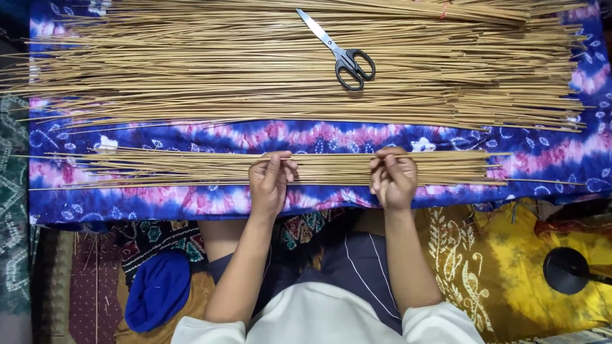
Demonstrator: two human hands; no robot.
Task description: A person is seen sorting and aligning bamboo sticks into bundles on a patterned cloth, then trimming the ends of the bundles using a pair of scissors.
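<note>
Centre frame: left hand [270, 181] and right hand [392, 178] pinching thin sticks [191, 167] from the small near row. Upper frame: large stick pile [191, 70] untouched beneath scissors [344, 54]; mostly unsorted, seemingly.

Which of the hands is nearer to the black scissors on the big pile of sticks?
The right hand. It is almost straight below the scissors; the left hand is below them too, but farther to the left.

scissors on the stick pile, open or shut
Shut: the scissors lie flat on the big stick pile, blades together in one point, handles side by side.
</note>
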